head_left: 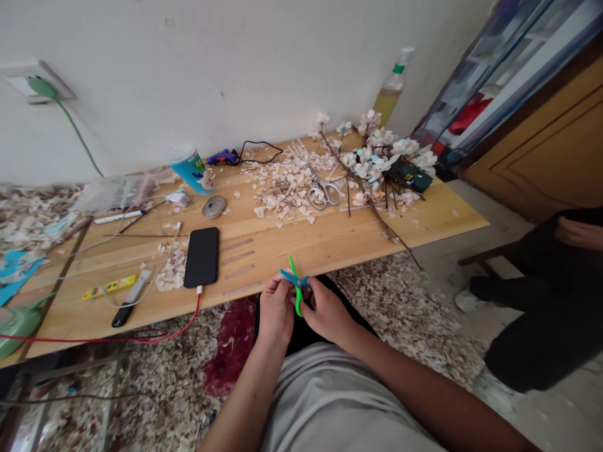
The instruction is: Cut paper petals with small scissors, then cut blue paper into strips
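My right hand [328, 312] is closed around the handles of small scissors [298, 282] with one blue and one green half. The blades are spread apart and point up and to the left. Close beside them, my left hand [276, 309] has its fingers pinched together at the blue blade's tip. What those fingers hold, if anything, is too small to name. Both hands are above my lap, at the table's front edge. Pale petal-like scraps [287, 188] are strewn at the back of the wooden table [282, 235], with grey-handled scissors [325, 193] lying among them.
Branches with white blossoms [377, 157] lie at the right, before a spray bottle [393, 88]. Left of my hands are a phone [201, 257] on a red cable [188, 323], a utility knife [132, 298] and a blue cup [191, 169]. Another person [541, 307] sits at the right.
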